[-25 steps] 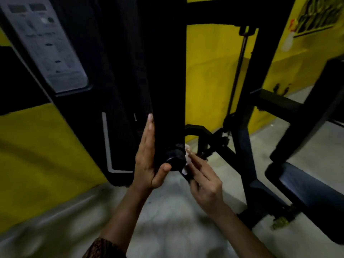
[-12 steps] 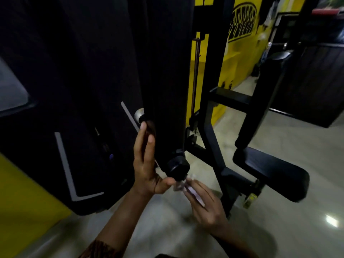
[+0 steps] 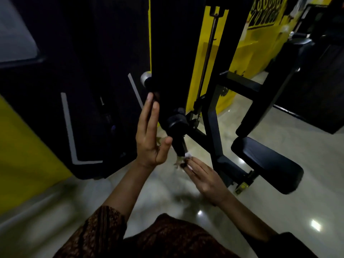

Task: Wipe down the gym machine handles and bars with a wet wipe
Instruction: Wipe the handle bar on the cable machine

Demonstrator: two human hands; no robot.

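Wet wipe [image 3: 187,156] now lower, at handle [image 3: 180,146] tip between my hands; right hand [image 3: 204,177] pinches it, left hand [image 3: 149,138] flat on pad [image 3: 171,71]. Risk: fingertip pinch slips, wipe drops.

Dim gym room, with yellow walls [image 3: 258,47] standing over a pale floor [image 3: 307,207].
The glossy floor is catching small bright glints of light [image 3: 315,224] at lower right. A black painted logo [image 3: 264,12] is showing high on the wall at upper right. Dark equipment [image 3: 320,81] is standing along the far right side, and shadow is lying over most of the room.
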